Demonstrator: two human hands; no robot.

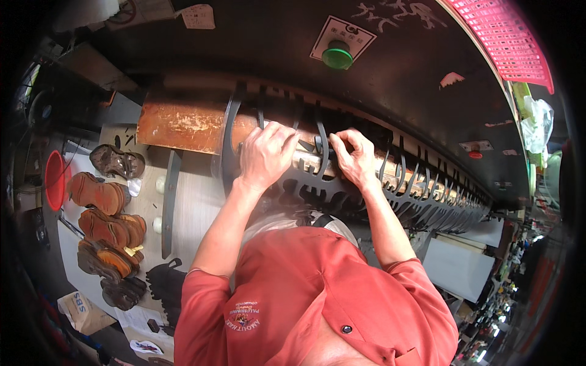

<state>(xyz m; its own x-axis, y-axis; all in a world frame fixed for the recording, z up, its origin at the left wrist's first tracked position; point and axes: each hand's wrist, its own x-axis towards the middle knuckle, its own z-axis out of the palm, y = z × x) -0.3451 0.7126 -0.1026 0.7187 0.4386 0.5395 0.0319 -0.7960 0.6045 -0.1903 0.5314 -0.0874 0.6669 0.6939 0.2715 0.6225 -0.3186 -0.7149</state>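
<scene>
A long dark sheet [308, 183] full of cut-out shapes lies before me, its thin curved strips draped over a worn wooden board [183, 125]. My left hand [267, 152] is over the sheet's left part with the fingers curled down; what its fingertips hold is hidden. A short way to the right, my right hand [355, 155] has thumb and forefinger pinched beside a curved strip of the sheet. Whatever is in that pinch is too small to make out. Pale, scuffed surface shows through the openings between the hands.
A dark machine panel with a green button [337, 55] and a red button [475, 154] rises beyond the board. To the left are stacks of brown sole-shaped pieces [101, 192] and a red round container [55, 180]. A pink plastic basket [510, 43] sits at upper right.
</scene>
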